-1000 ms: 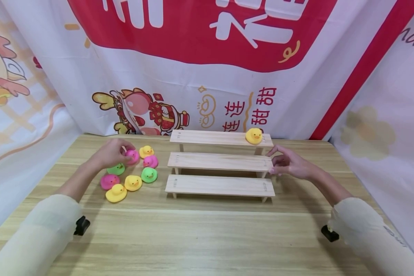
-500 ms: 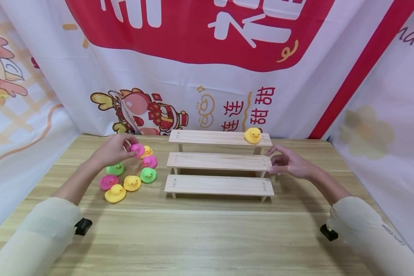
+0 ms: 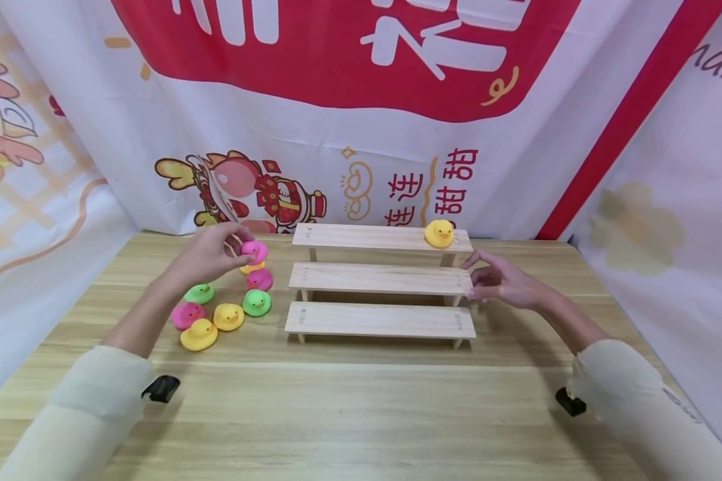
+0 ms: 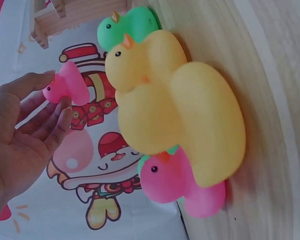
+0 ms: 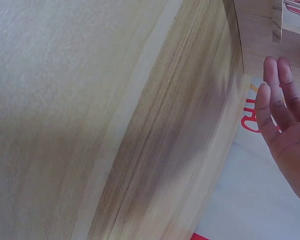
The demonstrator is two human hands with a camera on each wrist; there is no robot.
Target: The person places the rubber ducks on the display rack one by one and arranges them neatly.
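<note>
My left hand pinches a pink rubber duck between thumb and fingers, held up above the other ducks at the left. In the left wrist view this pink duck shows at the fingertips. At the right end of a three-tier wooden shelf, my right hand grips the middle board's end with thumb and index finger. From the right wrist, the other fingers of that hand look extended beside the shelf. A yellow duck sits on the top board, near its right end.
Left of the shelf, the table bears several ducks, among them a green duck, a yellow duck and a dark pink duck. A printed cloth hangs behind the table.
My left hand has lifted the pink duck from the group and carried it a little right, toward the shelf. The right hand stays at the shelf's right end.
</note>
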